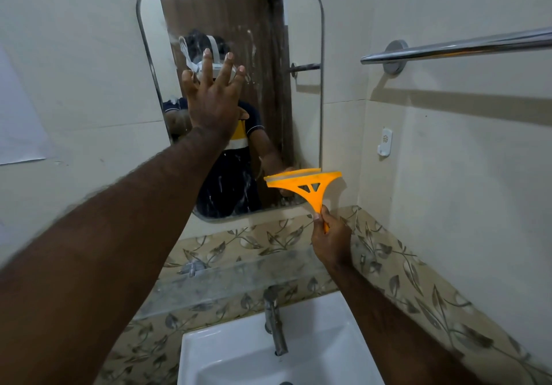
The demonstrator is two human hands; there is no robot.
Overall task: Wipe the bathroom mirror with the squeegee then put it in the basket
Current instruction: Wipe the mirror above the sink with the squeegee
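The rounded wall mirror hangs above the sink, its glass streaked with white smears. My left hand is spread flat against the middle of the glass, fingers apart, holding nothing. An orange squeegee with a wide blade is at the mirror's lower right corner, blade edge up against the glass. My right hand grips its narrow handle from below. No basket is in view.
A white sink with a metal tap sits below. A glass shelf runs under the mirror. A chrome towel bar sticks out from the right wall, with a small white hook under it.
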